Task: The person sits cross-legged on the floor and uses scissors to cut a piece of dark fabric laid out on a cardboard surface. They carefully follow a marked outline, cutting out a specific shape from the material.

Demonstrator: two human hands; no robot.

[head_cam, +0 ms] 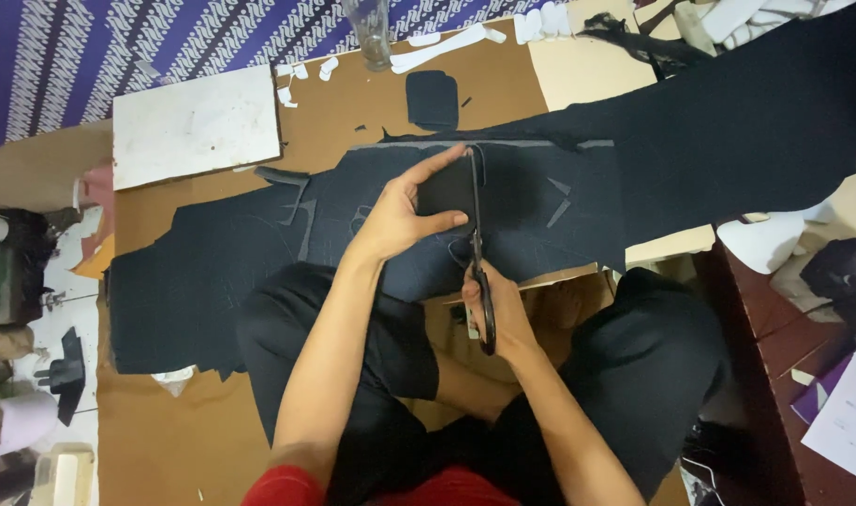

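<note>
A long sheet of dark navy fabric (203, 272) with faint chalk lines lies across a brown cardboard surface (175, 431) in front of my crossed legs. My left hand (400, 211) pinches a part-cut dark piece (444, 190) of that fabric between thumb and fingers. My right hand (496, 309) grips black scissors (478, 253), blades pointing away from me and running along the right edge of the held piece.
A cut dark fabric piece (432, 98) lies further back near a clear glass (370, 33). A white board (196, 124) sits at back left. White scraps (447, 45) line the far edge. Clutter stands at left, a dark wooden surface (774, 347) at right.
</note>
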